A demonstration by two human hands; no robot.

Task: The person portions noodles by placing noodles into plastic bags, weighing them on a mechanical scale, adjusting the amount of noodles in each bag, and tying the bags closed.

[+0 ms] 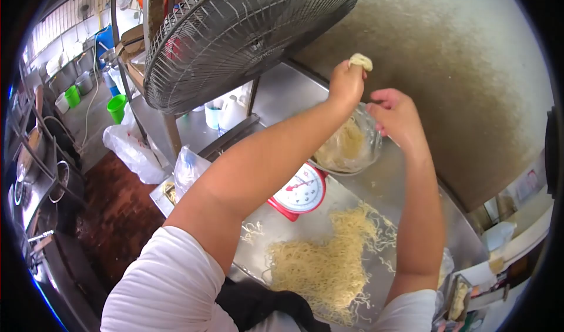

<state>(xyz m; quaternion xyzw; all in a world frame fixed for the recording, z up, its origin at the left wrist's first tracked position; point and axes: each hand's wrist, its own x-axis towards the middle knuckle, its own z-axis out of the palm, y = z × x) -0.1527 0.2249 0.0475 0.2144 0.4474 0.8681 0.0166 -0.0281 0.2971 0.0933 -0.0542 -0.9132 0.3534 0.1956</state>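
Raised above the far side of the steel table, my left hand (346,86) is closed around a clump of noodles (361,61), whose pale folded end sticks out past the fingers. My right hand (395,116) is beside the rim of a bowl lined with clear plastic (371,148), its fingers curved and apart, holding nothing I can see. Noodles (350,139) lie inside that plastic. Under my left forearm stands a red scale with a white dial (302,190). A large heap of loose noodles (320,270) spreads over the table nearer to me.
A big grey fan (252,38) looms at the upper left, close to my left arm. Behind the table rises a stained wall (446,67). Plastic bags (134,158) hang at the left, with green buckets (116,109) beyond. Stray noodles (382,238) lie near my right forearm.
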